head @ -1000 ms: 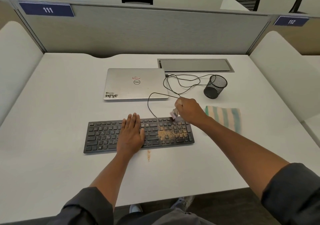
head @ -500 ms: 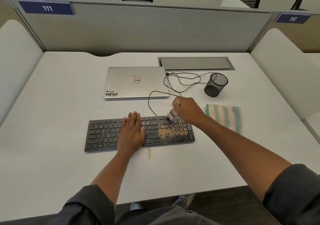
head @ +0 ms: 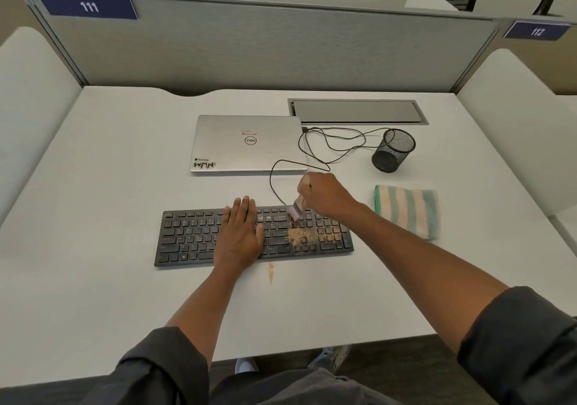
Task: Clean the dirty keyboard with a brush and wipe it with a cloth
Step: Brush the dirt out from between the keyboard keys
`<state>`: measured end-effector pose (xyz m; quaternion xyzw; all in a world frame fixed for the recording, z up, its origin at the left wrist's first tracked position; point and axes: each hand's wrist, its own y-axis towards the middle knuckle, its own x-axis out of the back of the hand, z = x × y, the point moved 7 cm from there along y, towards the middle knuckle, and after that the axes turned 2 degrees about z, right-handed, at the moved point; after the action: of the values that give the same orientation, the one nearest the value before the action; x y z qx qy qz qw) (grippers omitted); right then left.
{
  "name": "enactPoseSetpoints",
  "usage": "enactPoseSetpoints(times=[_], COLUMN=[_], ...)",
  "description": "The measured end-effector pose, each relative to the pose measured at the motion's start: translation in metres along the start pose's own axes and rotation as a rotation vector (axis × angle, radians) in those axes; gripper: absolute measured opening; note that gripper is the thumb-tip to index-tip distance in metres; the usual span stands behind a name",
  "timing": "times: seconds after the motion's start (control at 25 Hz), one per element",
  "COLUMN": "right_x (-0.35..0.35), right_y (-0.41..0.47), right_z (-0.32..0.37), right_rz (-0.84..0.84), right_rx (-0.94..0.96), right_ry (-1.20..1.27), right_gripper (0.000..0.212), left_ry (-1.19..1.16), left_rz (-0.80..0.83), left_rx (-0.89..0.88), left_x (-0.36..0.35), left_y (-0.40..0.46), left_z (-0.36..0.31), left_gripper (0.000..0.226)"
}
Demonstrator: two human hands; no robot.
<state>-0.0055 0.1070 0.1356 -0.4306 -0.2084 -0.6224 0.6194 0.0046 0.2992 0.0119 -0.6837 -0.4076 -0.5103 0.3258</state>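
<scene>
A black keyboard (head: pixel 190 239) lies on the white desk (head: pixel 103 279), with tan dust (head: pixel 304 236) spread over its right-hand keys. My left hand (head: pixel 240 232) rests flat on the middle keys, fingers straight. My right hand (head: pixel 324 195) grips a small brush (head: pixel 296 211) whose pale bristles touch the upper keys just above the dust. A folded green-and-cream striped cloth (head: pixel 407 209) lies on the desk to the right of the keyboard.
A small streak of dust (head: pixel 271 273) lies on the desk in front of the keyboard. Behind are a closed silver laptop (head: pixel 246 143), a looped black cable (head: pixel 331 142), a black mesh pen cup (head: pixel 393 150) and a grey desk hatch (head: pixel 356 111).
My right hand has shifted the brush slightly left and toward the keyboard's upper edge. My left hand stays flat on the keys.
</scene>
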Motion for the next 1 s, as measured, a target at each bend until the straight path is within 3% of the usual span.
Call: enactPoseSetpoints(times=[0.2, 0.72, 0.92, 1.0], right_x=[-0.010, -0.024, -0.009, -0.009], right_y=[0.000, -0.025, -0.036, -0.045], right_z=[0.009, 0.009, 0.009, 0.016], right_rz=[0.024, 0.061, -0.075, -0.057], right_rx=[-0.035, -0.087, 0.024, 0.075], right_ry=[-0.024, -0.094, 0.093, 0.103], right_gripper=[0.020, 0.023, 0.020, 0.017], left_ry=[0.001, -0.011, -0.019, -0.021], left_rz=[0.005, -0.002, -0.006, -0.003], left_rx=[-0.001, 0.000, -0.006, -0.008], left_x=[-0.001, -0.001, 0.000, 0.000], left_y=[0.001, 0.000, 0.000, 0.000], left_z=[0.001, 0.001, 0.000, 0.000], left_gripper=[0.076, 0.075, 0.075, 0.075])
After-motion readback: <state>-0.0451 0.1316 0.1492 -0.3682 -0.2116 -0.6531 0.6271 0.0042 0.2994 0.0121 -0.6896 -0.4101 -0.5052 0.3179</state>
